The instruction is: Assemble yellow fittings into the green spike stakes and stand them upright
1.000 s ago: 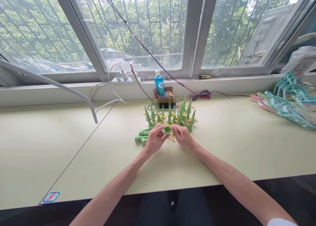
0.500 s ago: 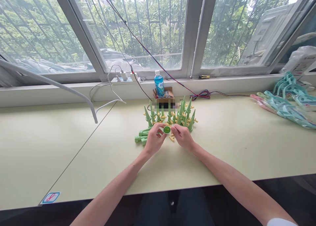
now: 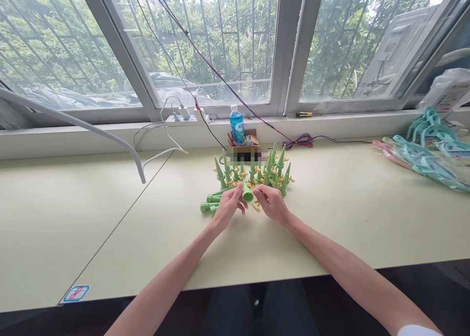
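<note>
My left hand [image 3: 228, 205] pinches a green plastic watering spike [image 3: 247, 192] by its narrow part, with the wide hollow end turned towards me. Just right of that end, my right hand [image 3: 270, 200] is closed, thumb against fingers; whatever is in its pinch is too small to make out. Behind both hands stand several green watering spikes [image 3: 281, 162], points up, with small yellow valves on or among them. More green spikes [image 3: 209, 206] lie on their sides by my left hand. A loose yellow valve [image 3: 255, 206] rests on the table below my right fingers.
On the pale table [image 3: 147, 238], a small cardboard box [image 3: 253, 136] and a blue drink bottle [image 3: 237, 125] stand behind the spikes. Coiled cable [image 3: 303, 140] lies beyond. Bagged hangers [image 3: 426, 152] are at the right; a white hose [image 3: 110, 135] arches at the left.
The spike in my left hand has tipped, so its green side now shows as well as its open end. My left fingers have shifted along it. My right hand has barely moved.
</note>
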### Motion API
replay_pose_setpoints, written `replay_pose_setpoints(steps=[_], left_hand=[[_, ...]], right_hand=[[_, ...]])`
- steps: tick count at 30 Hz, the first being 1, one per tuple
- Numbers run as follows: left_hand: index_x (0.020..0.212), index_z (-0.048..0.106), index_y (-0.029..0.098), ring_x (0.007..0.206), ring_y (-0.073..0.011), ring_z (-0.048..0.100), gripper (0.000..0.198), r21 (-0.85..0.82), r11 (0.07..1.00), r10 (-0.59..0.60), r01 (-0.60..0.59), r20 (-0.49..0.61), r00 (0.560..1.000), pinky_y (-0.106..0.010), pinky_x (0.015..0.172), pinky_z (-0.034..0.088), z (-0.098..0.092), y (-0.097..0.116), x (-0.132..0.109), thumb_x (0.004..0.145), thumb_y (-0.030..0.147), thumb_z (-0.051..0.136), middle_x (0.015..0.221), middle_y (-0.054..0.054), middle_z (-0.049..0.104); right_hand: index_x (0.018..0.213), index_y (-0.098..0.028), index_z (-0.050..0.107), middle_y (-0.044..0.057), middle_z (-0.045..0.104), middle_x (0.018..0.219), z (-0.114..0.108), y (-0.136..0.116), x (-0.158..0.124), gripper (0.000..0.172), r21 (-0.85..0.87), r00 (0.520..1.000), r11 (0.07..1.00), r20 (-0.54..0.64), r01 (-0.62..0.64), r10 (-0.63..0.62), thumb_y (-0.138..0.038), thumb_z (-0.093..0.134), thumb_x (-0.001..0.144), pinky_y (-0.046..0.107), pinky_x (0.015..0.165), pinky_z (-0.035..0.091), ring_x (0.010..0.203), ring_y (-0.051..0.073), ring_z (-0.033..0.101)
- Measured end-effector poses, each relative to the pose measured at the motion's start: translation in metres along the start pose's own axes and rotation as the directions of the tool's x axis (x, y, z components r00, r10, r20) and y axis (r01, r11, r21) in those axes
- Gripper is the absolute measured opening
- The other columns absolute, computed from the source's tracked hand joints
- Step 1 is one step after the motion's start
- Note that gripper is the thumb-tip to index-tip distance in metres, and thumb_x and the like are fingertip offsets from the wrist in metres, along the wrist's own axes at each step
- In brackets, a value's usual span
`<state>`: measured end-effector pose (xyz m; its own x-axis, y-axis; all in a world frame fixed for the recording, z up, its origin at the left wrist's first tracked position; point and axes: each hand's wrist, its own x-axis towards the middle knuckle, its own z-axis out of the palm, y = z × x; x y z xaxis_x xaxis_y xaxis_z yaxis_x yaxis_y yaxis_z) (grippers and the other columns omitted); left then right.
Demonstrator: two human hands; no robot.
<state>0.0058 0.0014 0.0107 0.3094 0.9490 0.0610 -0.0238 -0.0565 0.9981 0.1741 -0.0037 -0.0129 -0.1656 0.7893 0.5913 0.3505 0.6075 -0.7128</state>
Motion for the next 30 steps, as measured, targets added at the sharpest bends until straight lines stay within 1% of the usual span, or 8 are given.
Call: replay_pose_setpoints(steps=[4, 8, 12, 16, 19, 22, 25, 30], left_hand=[[0.077, 0.054, 0.014, 0.061, -0.0131, 0.057, 0.047, -0.034, 0.998, -0.045, 0.048, 0.093, 0.995, -0.022, 0.045, 0.048, -0.0020, 0.0020, -0.0009, 0.086, 0.060, 0.054, 0.074, -0.004, 0.055], [0.079, 0.055, 0.014, 0.063, -0.0129, 0.056, 0.043, -0.027, 0.998, -0.059, 0.063, 0.136, 0.989, -0.021, 0.046, 0.048, -0.0039, 0.0032, -0.0016, 0.085, 0.056, 0.056, 0.077, -0.004, 0.055], [0.082, 0.057, 0.014, 0.062, -0.0126, 0.056, 0.039, -0.003, 0.999, -0.051, 0.052, 0.144, 0.988, -0.021, 0.046, 0.048, -0.0046, 0.0037, -0.0015, 0.084, 0.053, 0.059, 0.076, -0.003, 0.053], [0.086, 0.057, 0.014, 0.062, -0.0115, 0.058, 0.035, 0.031, 0.999, -0.014, 0.010, 0.133, 0.991, -0.021, 0.047, 0.049, -0.0040, 0.0045, -0.0026, 0.085, 0.049, 0.060, 0.084, -0.004, 0.055], [0.093, 0.059, 0.015, 0.063, -0.0114, 0.058, 0.031, 0.037, 0.999, 0.012, -0.018, 0.141, 0.990, -0.021, 0.047, 0.050, -0.0036, 0.0060, -0.0040, 0.086, 0.045, 0.060, 0.086, -0.004, 0.056], [0.104, 0.061, 0.016, 0.064, -0.0121, 0.058, 0.034, 0.041, 0.999, 0.014, -0.021, 0.149, 0.989, -0.021, 0.047, 0.051, -0.0036, 0.0075, -0.0049, 0.085, 0.044, 0.061, 0.088, -0.005, 0.057], [0.110, 0.062, 0.017, 0.063, -0.0122, 0.058, 0.038, 0.055, 0.998, 0.023, -0.031, 0.150, 0.988, -0.021, 0.046, 0.051, -0.0036, 0.0083, -0.0050, 0.083, 0.044, 0.063, 0.089, -0.005, 0.058], [0.117, 0.061, 0.019, 0.061, -0.0112, 0.058, 0.042, 0.092, 0.990, 0.088, -0.103, 0.160, 0.983, -0.021, 0.045, 0.050, -0.0029, 0.0060, -0.0045, 0.084, 0.045, 0.062, 0.094, -0.007, 0.062]], right_hand=[[0.077, -0.017, 0.056, 0.001, 0.055, 0.066, -0.0004, 0.0012, -0.0001, 0.036, 0.005, 1.000, 1.000, 0.014, 0.008, -0.008, -0.042, 0.042, 0.099, 0.024, 0.055, 0.036, 0.056, 0.012, 0.045], [0.075, -0.018, 0.054, 0.000, 0.052, 0.064, -0.0013, 0.0007, 0.0003, 0.036, -0.002, 1.000, 1.000, 0.021, 0.011, -0.011, -0.042, 0.042, 0.099, 0.024, 0.054, 0.035, 0.055, 0.012, 0.042], [0.073, -0.018, 0.052, -0.001, 0.049, 0.063, -0.0015, 0.0007, 0.0005, 0.039, -0.014, 1.000, 1.000, 0.028, 0.000, 0.001, -0.045, 0.041, 0.099, 0.024, 0.053, 0.034, 0.054, 0.011, 0.040], [0.071, -0.018, 0.051, -0.002, 0.047, 0.061, -0.0007, 0.0033, 0.0003, 0.039, -0.018, 1.000, 1.000, 0.028, -0.002, 0.003, -0.045, 0.041, 0.099, 0.024, 0.053, 0.034, 0.054, 0.011, 0.039], [0.071, -0.019, 0.050, -0.002, 0.047, 0.060, -0.0002, 0.0051, -0.0002, 0.039, -0.013, 0.999, 1.000, 0.035, 0.001, 0.000, -0.044, 0.041, 0.099, 0.024, 0.053, 0.033, 0.053, 0.011, 0.038], [0.069, -0.019, 0.049, -0.002, 0.047, 0.060, -0.0002, 0.0056, -0.0006, 0.040, -0.002, 0.999, 1.000, 0.042, -0.006, 0.006, -0.045, 0.041, 0.099, 0.024, 0.052, 0.034, 0.052, 0.011, 0.038], [0.068, -0.019, 0.048, -0.002, 0.047, 0.059, -0.0006, 0.0049, -0.0006, 0.042, 0.011, 0.999, 1.000, 0.050, -0.008, 0.008, -0.046, 0.040, 0.099, 0.024, 0.053, 0.035, 0.051, 0.011, 0.039], [0.067, -0.020, 0.044, -0.003, 0.041, 0.058, -0.0023, 0.0033, 0.0000, 0.042, 0.003, 0.998, 1.000, 0.064, -0.028, 0.028, -0.048, 0.039, 0.099, 0.025, 0.051, 0.030, 0.051, 0.011, 0.035]])
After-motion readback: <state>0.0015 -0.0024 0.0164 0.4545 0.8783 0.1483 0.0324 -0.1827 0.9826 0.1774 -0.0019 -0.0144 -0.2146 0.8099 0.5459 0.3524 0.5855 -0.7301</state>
